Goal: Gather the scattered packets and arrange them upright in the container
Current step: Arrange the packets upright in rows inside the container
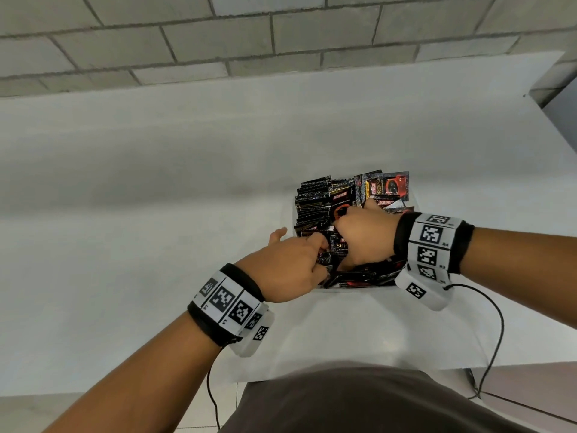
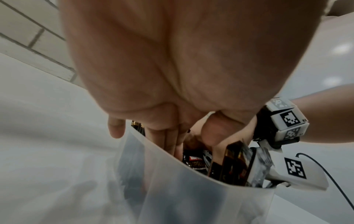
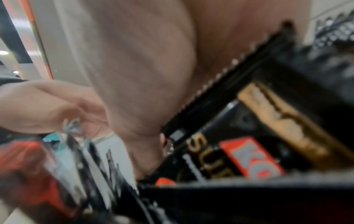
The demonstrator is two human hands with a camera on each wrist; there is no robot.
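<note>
Both hands were in the container [image 2: 191,197] — left hand [image 1: 290,270] and right hand [image 1: 363,239] each pinching packets [image 1: 315,198] already standing inside. Risk: loosening my fingers early, the row probably slumps — nothing braces it.

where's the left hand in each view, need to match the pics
Head: left hand just below centre, at the container's near-left corner.
Left wrist: fills the top, fingers dipping inside the container.
Right wrist: at the left edge, blurred.
Shared landmark: black Kopiko packets.
</note>
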